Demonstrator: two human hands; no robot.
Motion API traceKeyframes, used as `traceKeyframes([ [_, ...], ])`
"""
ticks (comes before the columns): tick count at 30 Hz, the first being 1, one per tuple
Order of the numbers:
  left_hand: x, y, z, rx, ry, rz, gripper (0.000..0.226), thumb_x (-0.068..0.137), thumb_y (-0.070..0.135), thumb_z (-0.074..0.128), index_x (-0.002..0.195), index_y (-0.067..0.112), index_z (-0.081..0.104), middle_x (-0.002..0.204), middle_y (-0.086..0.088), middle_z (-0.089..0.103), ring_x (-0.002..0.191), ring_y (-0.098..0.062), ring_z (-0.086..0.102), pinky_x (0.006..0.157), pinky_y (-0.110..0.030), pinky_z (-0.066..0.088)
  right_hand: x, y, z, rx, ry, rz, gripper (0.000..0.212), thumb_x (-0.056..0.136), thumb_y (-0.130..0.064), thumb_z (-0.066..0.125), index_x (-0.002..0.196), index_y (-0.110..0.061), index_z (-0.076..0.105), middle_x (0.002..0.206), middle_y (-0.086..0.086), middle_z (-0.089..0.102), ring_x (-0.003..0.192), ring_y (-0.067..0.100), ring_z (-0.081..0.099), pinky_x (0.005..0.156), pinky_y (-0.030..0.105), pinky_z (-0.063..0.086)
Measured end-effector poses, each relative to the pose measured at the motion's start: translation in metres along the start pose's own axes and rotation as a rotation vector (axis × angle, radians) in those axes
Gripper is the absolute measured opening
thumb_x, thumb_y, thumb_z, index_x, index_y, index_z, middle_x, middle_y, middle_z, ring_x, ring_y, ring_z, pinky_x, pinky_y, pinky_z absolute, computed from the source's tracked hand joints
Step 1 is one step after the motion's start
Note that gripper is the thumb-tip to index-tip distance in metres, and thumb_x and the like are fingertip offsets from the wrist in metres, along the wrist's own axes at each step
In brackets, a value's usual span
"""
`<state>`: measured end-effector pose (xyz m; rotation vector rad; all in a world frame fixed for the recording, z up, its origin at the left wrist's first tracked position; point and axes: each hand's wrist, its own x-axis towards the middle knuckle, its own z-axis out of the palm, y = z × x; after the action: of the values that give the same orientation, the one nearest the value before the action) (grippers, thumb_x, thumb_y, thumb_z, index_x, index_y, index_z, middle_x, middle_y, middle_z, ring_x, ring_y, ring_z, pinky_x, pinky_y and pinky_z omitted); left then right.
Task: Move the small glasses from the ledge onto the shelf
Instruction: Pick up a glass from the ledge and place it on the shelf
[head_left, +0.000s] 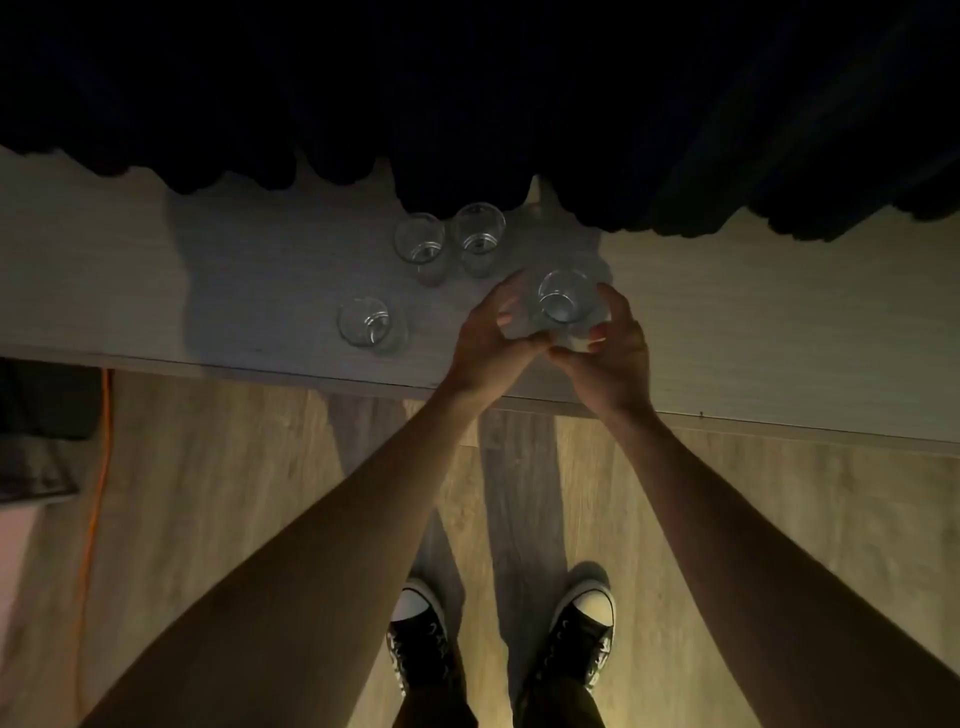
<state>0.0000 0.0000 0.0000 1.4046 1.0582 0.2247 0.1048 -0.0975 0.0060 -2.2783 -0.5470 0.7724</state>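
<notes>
A pale wooden ledge (208, 291) runs across the dim view, with dark curtain folds hanging over its far edge. Three small clear glasses stand free on it: two side by side near the curtain, one (420, 244) beside the other (478, 234), and a third (368, 321) closer to the front edge on the left. A further small glass (563, 301) sits between both hands. My left hand (488, 343) wraps its left side and my right hand (613, 358) wraps its right side. Whether it rests on the ledge or is lifted, I cannot tell. No shelf is visible.
A dark curtain (519, 104) fills the upper half of the view. Wood-look floor (234, 493) lies below the ledge, with my two black sneakers (421, 639) at the bottom. An orange cable (101, 467) runs down the left, beside a dark object (41, 426).
</notes>
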Motion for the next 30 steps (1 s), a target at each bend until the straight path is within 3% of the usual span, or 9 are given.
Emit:
traceKeyframes([
  [2,0.005,0.003,0.002,0.022,-0.005,0.024,0.087,0.071,0.017,0.088,0.151,0.018,0.053,0.128,0.009,0.070,0.113,0.011,0.063,0.094,-0.010,0.047,0.008,-0.002,0.001,-0.041,0.019,-0.054,0.094,0.068,-0.045,0.090,0.149,-0.033,0.045,0.129,0.011,0.062,0.111,0.027,0.064,0.084,0.043,0.060],
  [5,0.009,0.007,0.001,0.038,-0.005,0.045,0.083,0.064,0.030,0.085,0.142,0.022,0.061,0.122,0.009,0.074,0.113,0.006,0.067,0.103,-0.024,0.054,0.021,0.001,0.007,-0.034,0.004,-0.100,0.093,0.063,-0.057,0.086,0.145,-0.035,0.051,0.131,0.005,0.067,0.114,0.021,0.068,0.086,0.041,0.062],
  [7,0.007,0.013,0.000,0.029,-0.004,0.070,0.078,0.060,0.036,0.084,0.135,0.023,0.067,0.119,0.005,0.077,0.118,-0.006,0.070,0.109,-0.042,0.055,0.024,-0.001,0.009,0.012,0.007,-0.118,0.085,0.067,-0.048,0.090,0.142,-0.028,0.057,0.130,0.002,0.069,0.115,0.018,0.067,0.088,0.034,0.058],
  [9,0.006,0.017,-0.001,0.036,-0.001,0.064,0.078,0.059,0.034,0.087,0.133,0.017,0.068,0.122,-0.002,0.078,0.120,-0.013,0.071,0.109,-0.047,0.054,0.022,-0.005,0.009,0.059,0.013,-0.126,0.078,0.068,-0.044,0.092,0.137,-0.023,0.062,0.127,-0.002,0.072,0.111,0.013,0.066,0.086,0.028,0.054],
  [16,-0.016,0.035,-0.018,0.054,-0.048,0.020,0.066,0.070,0.026,0.082,0.134,0.019,0.067,0.127,-0.006,0.075,0.123,-0.021,0.069,0.110,-0.050,0.053,-0.004,-0.015,0.002,0.075,0.046,-0.191,0.067,0.075,-0.036,0.090,0.133,-0.017,0.063,0.118,-0.006,0.073,0.100,0.001,0.065,0.076,0.007,0.050],
  [21,-0.044,0.064,-0.051,-0.010,-0.079,0.006,0.069,0.082,0.006,0.085,0.144,0.013,0.058,0.137,-0.009,0.070,0.126,-0.015,0.066,0.108,-0.028,0.053,-0.034,-0.054,-0.012,0.160,0.036,-0.213,0.060,0.074,-0.026,0.092,0.125,-0.015,0.063,0.103,-0.019,0.067,0.089,-0.027,0.060,0.071,0.002,0.048],
  [25,-0.077,0.105,-0.091,-0.038,-0.036,0.041,0.059,0.084,0.001,0.082,0.139,0.012,0.063,0.126,-0.005,0.075,0.110,-0.001,0.072,0.098,-0.020,0.057,-0.059,-0.111,-0.024,0.186,-0.016,-0.257,0.059,0.073,-0.025,0.091,0.123,-0.019,0.063,0.102,-0.018,0.071,0.092,-0.011,0.068,0.075,0.013,0.055],
  [29,-0.122,0.164,-0.146,-0.086,0.099,0.060,0.055,0.078,0.007,0.088,0.126,0.027,0.070,0.120,0.000,0.077,0.114,-0.010,0.072,0.104,-0.030,0.056,-0.092,-0.199,-0.042,0.179,-0.080,-0.379,0.056,0.073,-0.027,0.090,0.122,-0.022,0.064,0.107,-0.011,0.074,0.100,0.006,0.072,0.080,0.032,0.061],
  [30,-0.134,0.178,-0.159,-0.082,0.134,0.065,0.053,0.077,0.007,0.090,0.120,0.031,0.070,0.114,0.005,0.077,0.111,-0.006,0.071,0.102,-0.026,0.055,-0.102,-0.220,-0.046,0.171,-0.098,-0.406,0.054,0.073,-0.027,0.090,0.121,-0.022,0.064,0.105,-0.011,0.074,0.098,0.006,0.071,0.079,0.034,0.061],
])
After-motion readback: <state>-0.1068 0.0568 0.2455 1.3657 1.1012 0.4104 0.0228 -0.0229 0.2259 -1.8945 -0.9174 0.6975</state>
